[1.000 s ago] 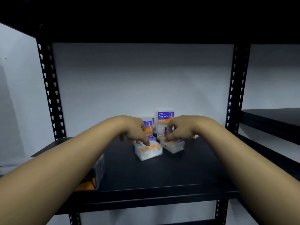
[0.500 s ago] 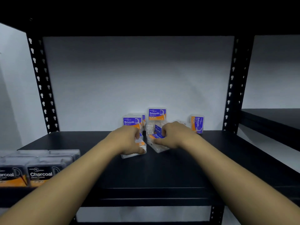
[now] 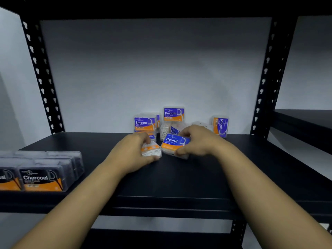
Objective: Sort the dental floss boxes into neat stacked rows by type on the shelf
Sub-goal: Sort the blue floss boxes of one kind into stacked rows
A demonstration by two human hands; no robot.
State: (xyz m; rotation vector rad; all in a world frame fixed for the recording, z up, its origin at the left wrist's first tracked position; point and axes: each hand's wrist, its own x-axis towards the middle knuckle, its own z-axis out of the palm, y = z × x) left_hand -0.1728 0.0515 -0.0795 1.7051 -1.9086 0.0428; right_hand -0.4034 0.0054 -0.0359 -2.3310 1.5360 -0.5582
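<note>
1. Right hand [image 3: 199, 142] grip: fingers curled round a "Round" floss box [image 3: 173, 143], held tilted at the middle of the black shelf [image 3: 179, 177].
2. Left hand [image 3: 132, 151] grip: closed on a clear floss box [image 3: 151, 150], just beside it.
3. "Smooth" boxes [image 3: 144, 124] stand behind, near the wall.
4. "Charcoal" boxes [image 3: 42, 178] sit in rows at the shelf's left front.

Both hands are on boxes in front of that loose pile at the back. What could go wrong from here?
1. The right hand holds a Round box close in front of the Smooth boxes; drawing it out may topple them.
2. The left hand hides the label of its clear box, so its type could be misjudged.
</note>
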